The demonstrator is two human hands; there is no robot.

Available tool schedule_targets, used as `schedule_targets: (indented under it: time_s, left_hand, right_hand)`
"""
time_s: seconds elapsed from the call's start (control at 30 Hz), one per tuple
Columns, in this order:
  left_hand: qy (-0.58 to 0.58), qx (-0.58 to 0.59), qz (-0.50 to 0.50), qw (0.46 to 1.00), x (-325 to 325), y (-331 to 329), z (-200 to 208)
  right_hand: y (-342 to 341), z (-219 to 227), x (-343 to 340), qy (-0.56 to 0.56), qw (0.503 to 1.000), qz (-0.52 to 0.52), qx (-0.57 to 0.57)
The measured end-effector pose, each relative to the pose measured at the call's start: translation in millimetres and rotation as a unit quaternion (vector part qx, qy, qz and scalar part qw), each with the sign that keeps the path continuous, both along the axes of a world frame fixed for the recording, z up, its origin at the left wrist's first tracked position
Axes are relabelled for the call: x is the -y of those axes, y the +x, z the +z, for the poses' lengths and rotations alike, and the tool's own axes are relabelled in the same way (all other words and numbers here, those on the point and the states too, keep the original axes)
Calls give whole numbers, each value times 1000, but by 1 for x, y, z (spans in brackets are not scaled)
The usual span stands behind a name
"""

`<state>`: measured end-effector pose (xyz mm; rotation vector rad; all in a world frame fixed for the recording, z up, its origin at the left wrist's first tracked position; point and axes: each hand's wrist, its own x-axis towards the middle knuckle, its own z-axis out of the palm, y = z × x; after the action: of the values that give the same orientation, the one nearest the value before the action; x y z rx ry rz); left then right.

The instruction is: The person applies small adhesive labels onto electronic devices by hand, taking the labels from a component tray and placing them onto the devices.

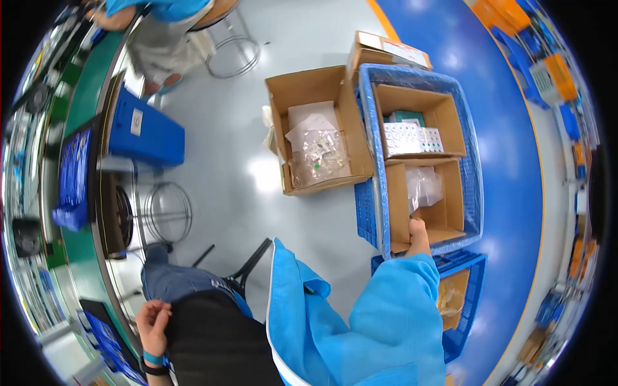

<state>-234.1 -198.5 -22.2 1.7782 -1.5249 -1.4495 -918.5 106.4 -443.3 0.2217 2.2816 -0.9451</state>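
in the near cardboard box (454,186), a clear bag (426,186) lies crumpled, well inside the walls. the rt hand (418,233) reaches in over the box's near edge, just beside the bag's low end; can't tell if they touch. its fingers are mostly hidden, so can't tell if they're spread, pressed together or pinching smth. the box sits in a blue crate (367,209) w/ a far box (450,116) next to it, holding white trays (412,137) w/ rows of small round spots. what could go wrong, i think: the bag looks thin & floppy, so it might slip or rip if tugged hard or caught on a box edge. the loose blue sleeve (399,309) hangs over the crate rim, so it could snag there. a big swing could bump the trays too, b/c they're close by. left of the crate, a big open box (357,138) has more clear plastic (322,151) in it. way over left, the lt hand (153,318) is by the black clothes, fingers curled loosely, nothing seen in them. farther up are a blue bin (145,132) & a co-worker (170,9).
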Motion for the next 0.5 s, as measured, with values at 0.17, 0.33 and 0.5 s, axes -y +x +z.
schedule_targets:
  time_s: [0.17,0.33,0.5]
  left_hand:
    - [-11,50,65,997,-16,3,20]
    - [13,4,64,998,-5,15,-1]
    - [33,-18,85,996,-12,20,2]
  right_hand:
    - [37,44,73,-113,964,82,225]
    - [14,45,158,-17,932,278,234]
    - [48,25,204,48,882,396,250]
